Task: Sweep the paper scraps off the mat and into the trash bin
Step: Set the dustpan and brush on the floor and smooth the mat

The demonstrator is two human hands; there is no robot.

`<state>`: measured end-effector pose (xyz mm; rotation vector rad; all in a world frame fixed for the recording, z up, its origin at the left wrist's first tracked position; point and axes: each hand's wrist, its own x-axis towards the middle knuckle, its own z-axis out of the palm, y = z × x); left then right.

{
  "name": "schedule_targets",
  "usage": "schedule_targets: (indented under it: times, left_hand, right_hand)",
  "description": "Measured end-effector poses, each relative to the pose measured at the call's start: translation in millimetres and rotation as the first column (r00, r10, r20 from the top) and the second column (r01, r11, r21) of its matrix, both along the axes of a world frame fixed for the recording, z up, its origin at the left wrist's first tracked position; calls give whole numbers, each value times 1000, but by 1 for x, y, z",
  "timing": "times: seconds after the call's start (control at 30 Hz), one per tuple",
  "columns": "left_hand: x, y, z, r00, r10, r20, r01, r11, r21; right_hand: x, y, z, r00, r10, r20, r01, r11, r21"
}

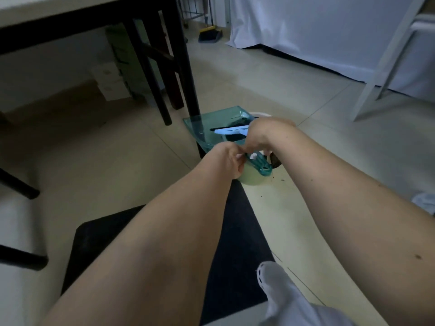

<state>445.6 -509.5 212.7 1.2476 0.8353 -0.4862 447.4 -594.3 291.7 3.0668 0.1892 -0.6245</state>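
Observation:
A translucent teal dustpan [211, 123] is held tilted over a pale round trash bin [251, 179], which it mostly hides. My left hand [227, 161] is shut on the dustpan's teal handle [260, 166]. My right hand [266, 134] holds a small brush [231, 131] with a light blue back and dark bristles, lying inside the pan. A small white bit shows by the handle; I cannot tell if it is a paper scrap. The black mat [237, 231] lies on the floor under my forearms, and no scraps show on its visible part.
Black table legs [186, 67] stand just left of the bin, with boxes [110, 78] under the table. A white frame leg [381, 74] and a hanging white cloth [317, 31] are at the right. A dustpan [209, 35] rests far back. My socked foot [277, 290] is near.

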Motion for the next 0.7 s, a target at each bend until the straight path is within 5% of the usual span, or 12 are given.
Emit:
schedule_targets:
  times: [0.33, 0.53, 0.7]
  left_hand:
    - [-57, -50, 27, 995, -99, 3, 99, 994, 44]
    - [-72, -49, -2, 891, -443, -99, 442, 896, -32]
    - [-86, -44, -33, 939, -309, -152, 308, 951, -33]
  right_hand:
    - [-40, -32, -17, 992, -124, -20, 122, 991, -60]
    - [-61, -87, -40, 972, -172, -161, 158, 983, -97]
    - [-75, -134, -74, 921, -248, -300, 204, 964, -169]
